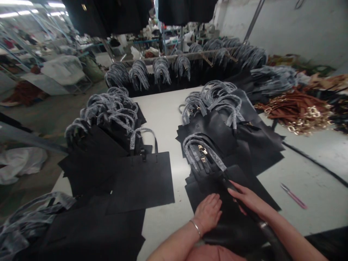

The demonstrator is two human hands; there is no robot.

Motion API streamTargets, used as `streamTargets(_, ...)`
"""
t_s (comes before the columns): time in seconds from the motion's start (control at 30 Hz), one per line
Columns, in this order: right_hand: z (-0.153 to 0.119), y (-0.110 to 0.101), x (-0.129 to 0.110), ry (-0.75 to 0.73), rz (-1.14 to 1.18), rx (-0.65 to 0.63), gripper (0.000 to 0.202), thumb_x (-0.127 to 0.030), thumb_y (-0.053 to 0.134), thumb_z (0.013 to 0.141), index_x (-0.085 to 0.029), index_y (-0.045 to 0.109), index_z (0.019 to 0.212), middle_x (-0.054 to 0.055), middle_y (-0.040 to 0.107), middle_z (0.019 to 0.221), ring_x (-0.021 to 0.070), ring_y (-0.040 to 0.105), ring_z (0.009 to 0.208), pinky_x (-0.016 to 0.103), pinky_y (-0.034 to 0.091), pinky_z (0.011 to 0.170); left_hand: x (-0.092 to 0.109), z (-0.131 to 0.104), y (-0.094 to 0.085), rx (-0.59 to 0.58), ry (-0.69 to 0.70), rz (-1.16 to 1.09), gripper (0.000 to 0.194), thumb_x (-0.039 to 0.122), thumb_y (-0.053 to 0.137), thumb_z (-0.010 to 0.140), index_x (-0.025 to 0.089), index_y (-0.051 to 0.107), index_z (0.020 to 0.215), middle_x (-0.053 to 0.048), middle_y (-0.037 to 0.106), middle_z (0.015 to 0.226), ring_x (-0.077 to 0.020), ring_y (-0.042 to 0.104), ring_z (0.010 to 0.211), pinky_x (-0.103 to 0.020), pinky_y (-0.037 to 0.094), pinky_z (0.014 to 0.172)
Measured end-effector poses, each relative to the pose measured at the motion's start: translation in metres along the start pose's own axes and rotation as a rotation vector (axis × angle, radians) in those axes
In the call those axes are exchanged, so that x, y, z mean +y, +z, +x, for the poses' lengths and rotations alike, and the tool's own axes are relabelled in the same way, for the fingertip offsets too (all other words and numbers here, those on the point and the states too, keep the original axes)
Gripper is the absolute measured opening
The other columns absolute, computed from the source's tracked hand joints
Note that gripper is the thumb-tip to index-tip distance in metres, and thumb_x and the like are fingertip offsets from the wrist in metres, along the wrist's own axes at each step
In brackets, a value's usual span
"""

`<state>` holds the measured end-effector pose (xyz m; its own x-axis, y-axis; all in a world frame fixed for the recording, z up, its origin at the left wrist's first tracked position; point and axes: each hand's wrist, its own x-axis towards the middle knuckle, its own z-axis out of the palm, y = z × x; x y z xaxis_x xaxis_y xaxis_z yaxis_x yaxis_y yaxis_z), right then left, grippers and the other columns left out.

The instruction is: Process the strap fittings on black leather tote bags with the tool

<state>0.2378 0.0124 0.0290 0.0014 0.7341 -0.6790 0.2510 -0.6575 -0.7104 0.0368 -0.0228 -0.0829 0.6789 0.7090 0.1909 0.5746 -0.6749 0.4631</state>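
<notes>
My left hand (208, 214), with a silver bangle at the wrist, lies flat on a black bag panel (231, 224) at the front of the table. Close by on the right, my right hand (246, 195) is closed around a long black strap-like piece (252, 214), which runs from the panel's upper edge down toward me. A small metal glint shows partway along it; its exact kind is unclear. Just beyond my hands, plastic-wrapped bag handles (199, 139) arch over gold-coloured buckles (202, 149) on the stacked panels.
More black panels with wrapped handles (108, 108) are piled at left, one panel (144, 181) on top. Pink-handled snips (293, 195) lie at right, before brown straps with gold clasps (301, 108). Handled pieces hang on a rack (174, 58) behind the white table (160, 108).
</notes>
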Motion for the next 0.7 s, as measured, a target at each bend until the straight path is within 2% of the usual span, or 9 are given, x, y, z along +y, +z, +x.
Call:
streamTargets(0.13, -0.002, 0.009, 0.007, 0.0, -0.091, -0.034, 0.072, -0.049, 0.056, 0.085, -0.018, 0.035, 0.146, -0.003, 0.059, 0.058, 0.0122, 0.05, 0.034, 0.021, 0.037, 0.031, 0.005, -0.004, 0.0, -0.001, 0.004, -0.028, 0.042, 0.035, 0.043, 0.096, 0.014, 0.047, 0.132, -0.007, 0.044, 0.143, -0.0192, 0.037, 0.133, -0.032, 0.028, 0.115)
streamTargets(0.2, -0.003, 0.019, 0.007, -0.015, -0.153, -0.059, 0.073, -0.049, 0.057, 0.084, -0.016, 0.036, 0.145, -0.003, 0.06, 0.057, 0.0129, 0.051, 0.035, 0.022, 0.038, 0.033, 0.006, -0.002, -0.002, -0.018, 0.008, -0.047, 0.042, 0.033, 0.046, 0.094, 0.013, 0.047, 0.131, -0.008, 0.05, 0.137, -0.0193, 0.04, 0.131, -0.032, 0.029, 0.115)
streamTargets(0.37, -0.001, 0.047, -0.006, -0.047, -0.264, -0.085, 0.071, -0.046, 0.053, 0.086, -0.011, 0.036, 0.146, 0.0, 0.064, 0.053, 0.0144, 0.052, 0.036, 0.023, 0.039, 0.036, 0.007, 0.004, -0.008, -0.111, 0.088, -0.099, 0.03, 0.023, 0.042, 0.095, 0.013, 0.053, 0.121, -0.008, 0.061, 0.12, -0.017, 0.048, 0.122, -0.031, 0.035, 0.11)
streamTargets(0.5, 0.0, 0.052, -0.013, -0.056, -0.277, -0.104, 0.073, -0.047, 0.055, 0.085, -0.013, 0.034, 0.146, 0.0, 0.065, 0.054, 0.0147, 0.053, 0.036, 0.022, 0.038, 0.035, 0.007, 0.005, -0.005, -0.121, 0.124, -0.13, 0.026, 0.02, 0.039, 0.096, 0.013, 0.056, 0.115, -0.007, 0.062, 0.116, -0.0155, 0.051, 0.119, -0.029, 0.035, 0.109)
streamTargets(0.57, -0.001, 0.052, -0.013, -0.049, -0.298, -0.138, 0.073, -0.049, 0.055, 0.084, -0.015, 0.036, 0.146, 0.001, 0.068, 0.059, 0.0146, 0.053, 0.036, 0.023, 0.038, 0.035, 0.005, 0.004, -0.001, -0.105, 0.131, -0.143, 0.027, 0.02, 0.039, 0.096, 0.012, 0.056, 0.116, -0.007, 0.062, 0.117, -0.0165, 0.05, 0.12, -0.029, 0.036, 0.108)
streamTargets(0.63, 0.003, 0.055, -0.014, -0.062, -0.34, -0.154, 0.072, -0.051, 0.054, 0.083, -0.015, 0.04, 0.145, 0.005, 0.073, 0.074, 0.0165, 0.057, 0.039, 0.026, 0.042, 0.037, 0.004, 0.004, 0.002, -0.113, 0.138, -0.153, 0.027, 0.02, 0.04, 0.096, 0.012, 0.057, 0.115, -0.007, 0.063, 0.117, -0.0175, 0.051, 0.119, -0.029, 0.038, 0.106)
streamTargets(0.7, 0.012, 0.062, -0.016, -0.103, -0.384, -0.129, 0.07, -0.05, 0.055, 0.082, -0.014, 0.045, 0.141, 0.011, 0.073, 0.1, 0.0227, 0.068, 0.06, 0.031, 0.052, 0.052, 0.003, 0.004, 0.003, -0.14, 0.144, -0.154, 0.026, 0.02, 0.041, 0.096, 0.013, 0.059, 0.113, -0.008, 0.063, 0.115, -0.0185, 0.052, 0.118, -0.031, 0.039, 0.105)
